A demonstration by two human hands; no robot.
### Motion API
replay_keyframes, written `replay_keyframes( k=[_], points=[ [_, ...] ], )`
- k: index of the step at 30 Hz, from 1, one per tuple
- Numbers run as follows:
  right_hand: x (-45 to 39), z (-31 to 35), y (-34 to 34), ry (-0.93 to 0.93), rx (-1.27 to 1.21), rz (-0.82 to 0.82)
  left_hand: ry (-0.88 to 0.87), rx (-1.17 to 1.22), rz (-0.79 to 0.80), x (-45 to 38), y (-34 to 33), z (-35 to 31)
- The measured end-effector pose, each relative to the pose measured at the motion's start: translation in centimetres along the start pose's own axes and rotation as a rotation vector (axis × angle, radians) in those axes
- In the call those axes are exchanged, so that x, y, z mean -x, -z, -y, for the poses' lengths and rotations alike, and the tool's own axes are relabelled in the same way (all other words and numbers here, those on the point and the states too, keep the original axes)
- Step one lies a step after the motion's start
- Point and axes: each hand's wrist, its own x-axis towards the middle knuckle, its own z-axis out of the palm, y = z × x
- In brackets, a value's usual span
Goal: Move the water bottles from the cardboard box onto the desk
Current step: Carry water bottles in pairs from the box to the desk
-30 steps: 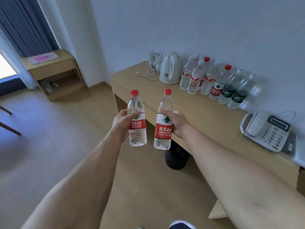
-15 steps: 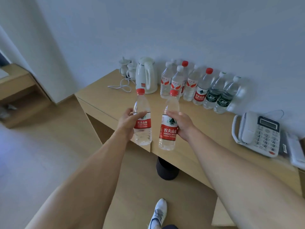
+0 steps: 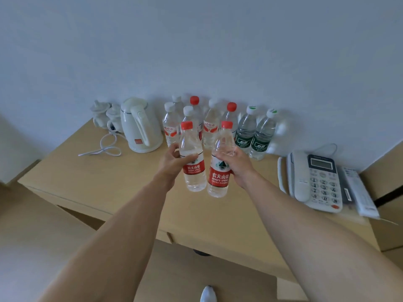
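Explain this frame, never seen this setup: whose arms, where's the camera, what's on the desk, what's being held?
There is no robot here: these are a person's two bare arms, filmed by one wide-angle camera worn on the head, looking forward and down.

The left hand grips one red-capped water bottle, and the right hand grips another red-capped bottle. Both are upright, held above the wooden desk, not yet set down.

At the back of the desk, by the wall, stand a white kettle with its cord, two small white cups and a group of bottles, two with green labels. A white desk phone lies at the right.
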Motion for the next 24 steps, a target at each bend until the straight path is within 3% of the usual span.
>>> replay_keyframes(
  k=[12, 24],
  points=[
    [-2.4, 0.7, 3.2, 0.098, 0.203, -0.163, -0.046, -0.300, 0.250, -6.1, -2.3, -0.3],
    [-4.3, -0.4, 2.6, 0.091, 0.368, -0.240, -0.068, -0.436, 0.358, -9.6, -1.9, 0.0]
  ],
)
